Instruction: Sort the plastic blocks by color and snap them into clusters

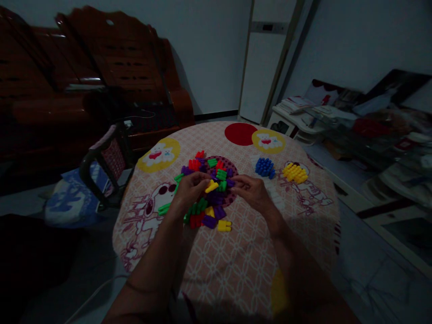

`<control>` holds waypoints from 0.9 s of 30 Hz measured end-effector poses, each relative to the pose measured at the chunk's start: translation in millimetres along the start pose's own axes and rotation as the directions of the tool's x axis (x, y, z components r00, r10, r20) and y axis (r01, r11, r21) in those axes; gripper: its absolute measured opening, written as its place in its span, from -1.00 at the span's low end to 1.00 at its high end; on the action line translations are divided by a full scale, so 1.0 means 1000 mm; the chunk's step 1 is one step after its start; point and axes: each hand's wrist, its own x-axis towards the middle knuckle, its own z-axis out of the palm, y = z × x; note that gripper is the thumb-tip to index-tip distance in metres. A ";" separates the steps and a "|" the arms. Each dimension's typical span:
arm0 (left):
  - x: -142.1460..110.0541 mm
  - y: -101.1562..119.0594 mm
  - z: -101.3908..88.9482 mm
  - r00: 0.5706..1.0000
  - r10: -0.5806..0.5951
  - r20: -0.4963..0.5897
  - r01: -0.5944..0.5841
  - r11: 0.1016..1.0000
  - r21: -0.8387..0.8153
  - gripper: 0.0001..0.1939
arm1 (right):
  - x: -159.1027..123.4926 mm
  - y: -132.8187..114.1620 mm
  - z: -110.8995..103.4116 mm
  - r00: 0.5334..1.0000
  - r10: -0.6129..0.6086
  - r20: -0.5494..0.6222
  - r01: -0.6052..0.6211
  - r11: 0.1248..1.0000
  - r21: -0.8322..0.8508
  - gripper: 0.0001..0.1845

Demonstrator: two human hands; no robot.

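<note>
My left hand [191, 190] is closed, thumb and fingers pinching a yellow building block [211, 186] above the middle of the table. Across from it, my right hand [252, 191] has its fingertips pressed together at a purple building block [230, 183]; whether that block is lifted off the heap cannot be made out. Under and between both hands lies a loose heap of plastic blocks, among them green blocks [199, 206], red blocks [196, 220] and purple blocks [209, 221]. A second yellow block [224, 226] rests at the heap's near edge. My left hand hides part of the heap.
Right of the heap sit a cluster of blue blocks [265, 167] and a cluster of yellow blocks [295, 173]. A patterned cloth covers the round table [232, 261]. A chair [106, 164] stands at its left, and a cluttered cabinet [313, 112] lies beyond its right side.
</note>
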 end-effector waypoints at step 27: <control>0.001 -0.016 0.040 0.984 -0.043 0.172 0.070 0.985 -0.157 -0.52 | -0.058 0.069 -0.174 0.504 0.458 -0.732 -0.504 0.844 0.182 -0.71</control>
